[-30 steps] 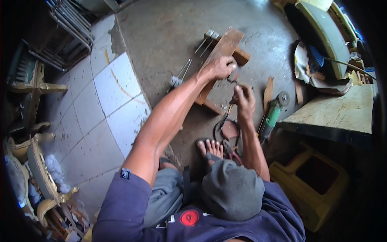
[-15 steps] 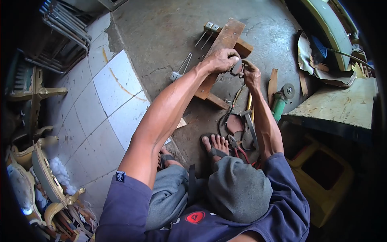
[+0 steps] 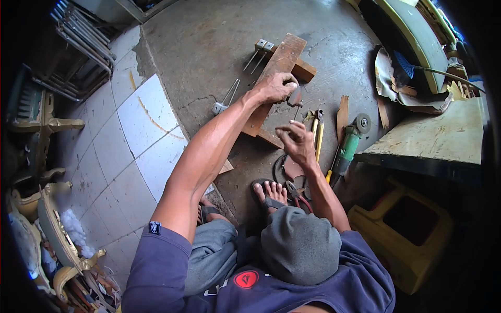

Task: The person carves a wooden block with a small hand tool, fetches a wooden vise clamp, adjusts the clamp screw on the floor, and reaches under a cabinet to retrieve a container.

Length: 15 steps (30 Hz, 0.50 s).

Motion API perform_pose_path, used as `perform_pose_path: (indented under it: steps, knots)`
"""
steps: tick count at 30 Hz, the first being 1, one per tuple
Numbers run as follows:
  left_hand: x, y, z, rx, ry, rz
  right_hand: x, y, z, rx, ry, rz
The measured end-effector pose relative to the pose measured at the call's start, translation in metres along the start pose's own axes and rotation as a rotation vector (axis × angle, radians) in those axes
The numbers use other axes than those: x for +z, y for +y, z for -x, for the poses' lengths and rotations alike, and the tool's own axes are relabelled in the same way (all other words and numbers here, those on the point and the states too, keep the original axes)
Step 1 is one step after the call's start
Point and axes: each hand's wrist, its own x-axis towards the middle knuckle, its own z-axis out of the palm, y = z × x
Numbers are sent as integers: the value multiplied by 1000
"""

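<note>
My left hand [image 3: 276, 87] is closed on a small dark reddish piece [image 3: 296, 97], above a long wooden board [image 3: 286, 56]. The board rests on wooden crosspieces [image 3: 305, 70]. A thin metal pin or wire [image 3: 298, 111] points down from the held piece. Just below it is my right hand [image 3: 296, 141], fingers bent; whether it holds anything cannot be made out. Two pronged metal parts [image 3: 263, 47] lie by the upper crosspiece, and another [image 3: 219, 108] is on the floor left of the board.
A green angle grinder [image 3: 350, 145], a yellow-handled tool [image 3: 329, 176] and red-handled pliers [image 3: 297, 196] lie at the right and near my foot. Wood scraps [image 3: 342, 117] and a low table [image 3: 428, 134] are at the right. Stacked metal frames [image 3: 83, 47] stand upper left.
My right hand came up to the small piece beside my left hand, then moved back down and left, away from it. My left hand keeps its hold above the board.
</note>
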Motion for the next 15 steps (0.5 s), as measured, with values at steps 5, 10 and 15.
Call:
perform_pose_path:
  steps: [5, 10, 15]
  knots:
    - [-9, 17, 5, 4, 17, 10, -14, -1, -32, 425, 430, -408]
    - [-6, 11, -1, 65, 74, 3, -14, 15, -34, 664, -222, -447]
    - [-2, 17, 2, 14, 74, -83, -26, 29, -46, 438, -370, -93]
